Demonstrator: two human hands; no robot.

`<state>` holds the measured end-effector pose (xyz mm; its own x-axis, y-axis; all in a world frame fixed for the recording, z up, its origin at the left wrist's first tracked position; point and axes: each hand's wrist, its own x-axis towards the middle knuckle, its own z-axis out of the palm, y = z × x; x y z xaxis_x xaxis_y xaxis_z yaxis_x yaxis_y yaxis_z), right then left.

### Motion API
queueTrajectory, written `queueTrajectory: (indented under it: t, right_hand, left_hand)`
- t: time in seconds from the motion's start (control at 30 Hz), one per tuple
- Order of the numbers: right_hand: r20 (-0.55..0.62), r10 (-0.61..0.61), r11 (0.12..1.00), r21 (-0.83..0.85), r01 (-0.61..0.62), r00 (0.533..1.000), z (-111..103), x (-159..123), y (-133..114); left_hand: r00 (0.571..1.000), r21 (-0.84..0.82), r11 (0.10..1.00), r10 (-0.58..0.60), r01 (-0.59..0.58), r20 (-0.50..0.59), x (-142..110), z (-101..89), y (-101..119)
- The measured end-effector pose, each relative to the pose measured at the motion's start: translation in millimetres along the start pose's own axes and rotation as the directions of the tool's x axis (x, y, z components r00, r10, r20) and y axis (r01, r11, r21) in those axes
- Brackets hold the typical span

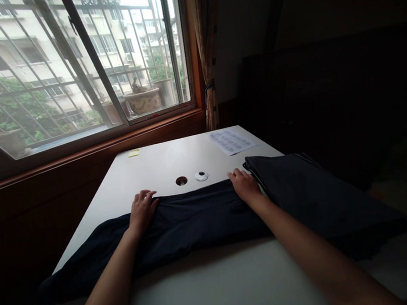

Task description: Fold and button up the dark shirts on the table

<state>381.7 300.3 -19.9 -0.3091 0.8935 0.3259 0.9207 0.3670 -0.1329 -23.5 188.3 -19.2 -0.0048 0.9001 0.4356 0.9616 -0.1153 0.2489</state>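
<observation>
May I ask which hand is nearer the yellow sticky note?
The left hand, on the near side of the yellow sticky note; the right hand is too, but well to the right.

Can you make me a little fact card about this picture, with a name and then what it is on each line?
Left hand: on the far edge of the dark blue cloth; grip unclear
Right hand: on the same edge, farther right; grip unclear
Beside the right hand: dark grey cloth
Under the cloths: white table
Beyond the blue cloth: round hole, white round cap
Farther back: yellow note left, printed paper right
Behind: window, tied curtain
</observation>
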Motion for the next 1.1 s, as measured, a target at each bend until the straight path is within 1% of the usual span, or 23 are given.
queueTrajectory:
  t: [0.07, 0.13, 0.2, 0.27, 0.33, 0.4, 0.43, 0.5, 0.63, 0.7, 0.77, 0.87, 0.93, 1.0, 1.03, 1.07, 1.1]
  right_hand:
    - [-0.03, -0.038, 0.999, -0.011, 0.038, 0.999, -7.5, -2.6, -13.2]
    - [-0.054, -0.099, 0.995, 0.012, 0.1, 0.994, -10.4, -9.6, -36.8]
    - [-0.071, -0.204, 0.973, 0.094, 0.21, 0.976, -6.8, -21.3, -68.6]
    - [-0.025, -0.321, 0.93, 0.179, 0.32, 0.947, 2.0, -35.5, -100.9]
    - [0.057, -0.399, 0.894, 0.247, 0.375, 0.915, 12.2, -47.8, -124.4]
    - [0.131, -0.43, 0.88, 0.28, 0.383, 0.893, 19.7, -54.1, -132.8]
    - [0.157, -0.429, 0.882, 0.283, 0.376, 0.889, 21.6, -54.6, -130.9]
    - [0.187, -0.398, 0.9, 0.267, 0.343, 0.898, 22.3, -51.2, -116.9]
    - [0.218, -0.27, 0.953, 0.198, 0.228, 0.938, 18.7, -40.1, -66.8]
    - [0.233, -0.219, 0.969, 0.163, 0.183, 0.948, 17.9, -38.4, -40.1]
    - [0.233, -0.196, 0.977, 0.135, 0.168, 0.953, 17.3, -39.6, -17.2]
    - [0.216, -0.17, 0.984, 0.093, 0.153, 0.961, 13.0, -44.0, 3.8]
    - [0.184, -0.156, 0.987, 0.07, 0.145, 0.971, 6.1, -48.7, 6.3]
    - [0.095, -0.189, 0.98, 0.082, 0.181, 0.977, -4.4, -57.0, -0.3]
    - [0.04, -0.239, 0.967, 0.105, 0.233, 0.97, -10.7, -62.9, -6.2]
    - [-0.01, -0.314, 0.94, 0.135, 0.312, 0.949, -17.4, -70.1, -13.0]
    - [-0.047, -0.409, 0.896, 0.169, 0.41, 0.911, -24.2, -78.3, -20.1]
  left_hand:
    - [0.997, 0.012, 0.997, 0.073, -0.073, -0.001, -0.7, -5.1, 17.3]
    - [0.986, 0.009, 0.986, 0.165, -0.165, 0.028, -6.4, -3.8, 41.1]
    - [0.964, 0.013, 0.966, 0.255, -0.256, 0.073, -18.5, 5.5, 66.0]
    - [0.945, 0.054, 0.949, 0.303, -0.311, 0.123, -34.2, 20.1, 84.2]
    - [0.943, 0.087, 0.948, 0.29, -0.307, 0.164, -47.7, 33.1, 89.2]
    - [0.944, 0.103, 0.953, 0.259, -0.284, 0.203, -54.4, 38.5, 79.9]
    - [0.944, 0.109, 0.956, 0.242, -0.271, 0.222, -54.9, 37.5, 71.2]
    - [0.941, 0.113, 0.964, 0.205, -0.242, 0.268, -51.8, 29.6, 49.8]
    - [0.923, 0.086, 0.978, 0.151, -0.193, 0.353, -43.7, 6.0, 10.6]
    - [0.915, 0.068, 0.98, 0.147, -0.185, 0.376, -43.7, -3.4, -4.9]
    - [0.908, 0.044, 0.983, 0.149, -0.181, 0.392, -46.2, -11.0, -19.8]
    - [0.912, 0.002, 0.987, 0.151, -0.164, 0.382, -52.5, -21.7, -39.9]
    - [0.932, -0.014, 0.987, 0.158, -0.162, 0.327, -58.4, -30.0, -45.7]
    - [0.946, -0.024, 0.979, 0.203, -0.203, 0.255, -66.6, -39.7, -40.1]
    - [0.942, -0.029, 0.969, 0.245, -0.245, 0.228, -72.0, -44.8, -32.7]
    - [0.929, -0.036, 0.954, 0.299, -0.298, 0.217, -78.4, -49.8, -22.8]
    - [0.905, -0.045, 0.932, 0.36, -0.359, 0.225, -85.7, -54.4, -11.5]
